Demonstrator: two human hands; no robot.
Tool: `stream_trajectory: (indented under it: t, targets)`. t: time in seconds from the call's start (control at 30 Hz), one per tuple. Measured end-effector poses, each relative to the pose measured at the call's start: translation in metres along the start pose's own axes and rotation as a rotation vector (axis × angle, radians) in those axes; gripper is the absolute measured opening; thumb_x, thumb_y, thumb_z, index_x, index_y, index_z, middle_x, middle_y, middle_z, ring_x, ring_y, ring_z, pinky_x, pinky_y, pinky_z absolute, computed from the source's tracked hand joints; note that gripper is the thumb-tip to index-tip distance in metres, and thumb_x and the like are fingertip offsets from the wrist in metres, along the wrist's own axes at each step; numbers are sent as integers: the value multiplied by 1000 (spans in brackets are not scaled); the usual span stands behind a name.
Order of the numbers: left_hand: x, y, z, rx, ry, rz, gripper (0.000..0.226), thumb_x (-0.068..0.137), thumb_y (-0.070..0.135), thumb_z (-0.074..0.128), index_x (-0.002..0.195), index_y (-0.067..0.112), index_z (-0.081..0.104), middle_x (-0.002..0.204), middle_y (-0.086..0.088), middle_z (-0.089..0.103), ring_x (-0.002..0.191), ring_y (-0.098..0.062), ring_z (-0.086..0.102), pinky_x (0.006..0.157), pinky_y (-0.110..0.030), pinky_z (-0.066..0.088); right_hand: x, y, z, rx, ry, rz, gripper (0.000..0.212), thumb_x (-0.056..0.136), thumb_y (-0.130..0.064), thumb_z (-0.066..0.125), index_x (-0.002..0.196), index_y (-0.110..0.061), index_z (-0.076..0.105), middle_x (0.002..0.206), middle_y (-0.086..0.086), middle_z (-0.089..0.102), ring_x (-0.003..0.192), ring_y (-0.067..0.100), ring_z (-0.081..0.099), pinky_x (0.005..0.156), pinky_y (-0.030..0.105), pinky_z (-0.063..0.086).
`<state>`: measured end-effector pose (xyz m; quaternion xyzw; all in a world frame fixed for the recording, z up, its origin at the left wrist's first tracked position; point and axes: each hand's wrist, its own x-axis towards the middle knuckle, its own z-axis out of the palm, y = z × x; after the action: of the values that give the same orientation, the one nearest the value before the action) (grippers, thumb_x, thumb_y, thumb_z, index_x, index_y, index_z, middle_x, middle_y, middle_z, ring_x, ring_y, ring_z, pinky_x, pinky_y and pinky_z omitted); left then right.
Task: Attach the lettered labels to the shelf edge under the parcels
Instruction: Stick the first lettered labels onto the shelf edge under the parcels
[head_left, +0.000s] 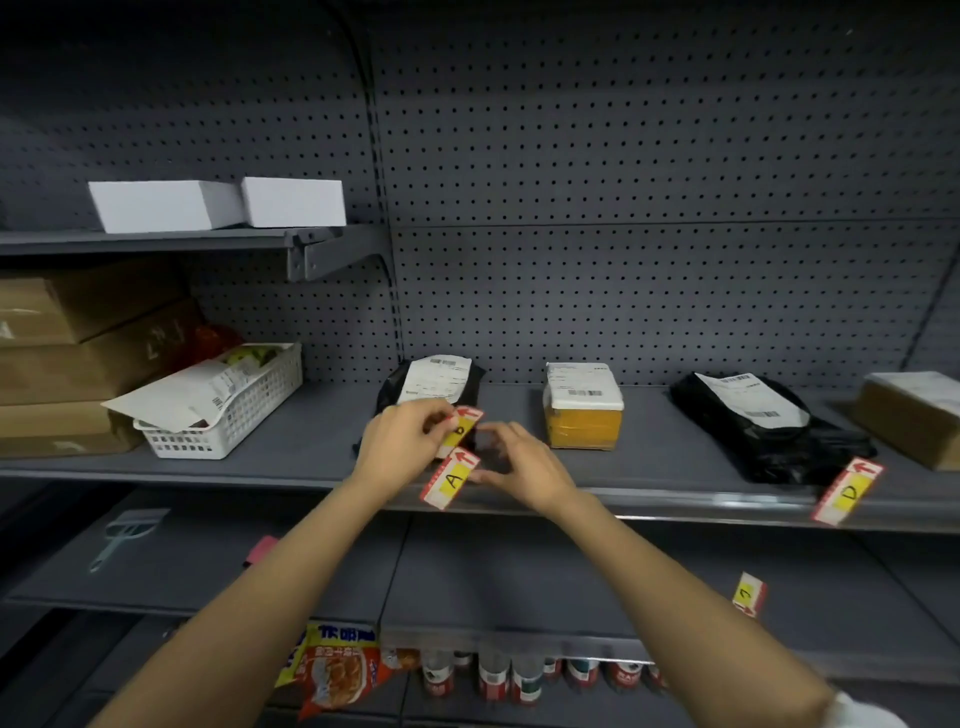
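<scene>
We pinch label B (460, 427) in left hand (400, 441); right hand (514, 467) pinches label A (451, 479) at shelf edge (675, 506) — risk: crooked seating, label A slips off.

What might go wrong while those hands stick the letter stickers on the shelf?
The left hand pinches the B label close above the A label, so the two might stick together. The A label hangs tilted at the shelf edge by the right hand; it might set crooked, like the D label. The yellow parcel has no label below it yet, so B could land in the wrong spot.
</scene>
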<state>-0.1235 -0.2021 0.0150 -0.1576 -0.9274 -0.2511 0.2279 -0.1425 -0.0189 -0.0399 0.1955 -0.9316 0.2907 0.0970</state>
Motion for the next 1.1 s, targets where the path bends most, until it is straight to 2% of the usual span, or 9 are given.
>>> stream_trajectory:
  t: [0.1, 0.23, 0.3, 0.43, 0.53, 0.7, 0.8, 0.93, 1.1]
  targets:
    - [16, 34, 18, 66, -81, 121, 12, 88, 30, 58, 96, 27, 66, 95, 3, 69, 87, -20, 63, 68, -33, 44, -20, 25, -30, 67, 80, 47, 61, 75, -39, 74, 127, -29, 44, 120, -2, 55, 105, 13, 54, 86, 31, 46]
    - [19, 79, 61, 105, -194, 221, 11, 87, 29, 58, 97, 28, 62, 101, 3, 69, 94, -22, 63, 73, -33, 47, -46, 54, -73, -57, 112, 71, 26, 79, -39, 70, 98, -23, 62, 96, 3, 70, 88, 23, 63, 70, 32, 45]
    - [17, 100, 81, 67, -204, 256, 8, 87, 30, 58, 95, 28, 58, 101, 5, 68, 95, -21, 62, 72, -33, 46, -57, 66, -85, -140, 134, 71, 22, 83, -40, 64, 88, -19, 64, 88, 8, 71, 83, 28, 62, 65, 34, 44]
    - [6, 111, 107, 67, -66, 278, 32, 75, 35, 70, 96, 26, 48, 101, 4, 56, 93, -18, 53, 76, -33, 43, -79, 87, -104, -142, 171, 105, 15, 88, -31, 60, 83, -17, 58, 80, 6, 65, 79, 30, 60, 62, 35, 40]
    - [-12, 107, 126, 228, -132, 320, 54, 58, 41, 82, 96, 24, 48, 99, 1, 50, 90, -21, 49, 78, -33, 39, -90, 101, -115, -166, 189, 123, 17, 89, -32, 58, 82, -17, 54, 80, 7, 63, 75, 28, 58, 61, 36, 40]
    - [-26, 104, 147, 318, -129, 254, 51, 61, 31, 82, 99, 21, 49, 101, -4, 52, 89, -22, 49, 77, -34, 41, -94, 108, -116, -235, 150, 82, 17, 89, -33, 56, 85, -16, 53, 82, 7, 63, 73, 27, 57, 58, 31, 35]
    - [-28, 103, 150, 371, -89, 237, 49, 64, 29, 81, 100, 20, 51, 97, -5, 53, 86, -23, 50, 75, -34, 42, -93, 108, -113, -217, 155, 86, 16, 89, -32, 57, 81, -20, 49, 75, -2, 54, 67, 21, 50, 59, 28, 31]
    - [-32, 107, 154, 458, -63, 262, 55, 48, 25, 89, 93, 18, 59, 83, -4, 59, 73, -21, 57, 67, -34, 50, -97, 110, -110, -204, 170, 83, 19, 89, -33, 56, 78, -25, 42, 73, -8, 49, 65, 16, 46, 58, 28, 32]
    - [-35, 102, 161, 511, -38, 303, 60, 38, 21, 92, 90, 19, 64, 82, -2, 63, 72, -20, 60, 69, -34, 54, -105, 114, -110, -191, 198, 119, 20, 89, -34, 56, 82, -16, 50, 74, -5, 53, 67, 20, 53, 58, 34, 41]
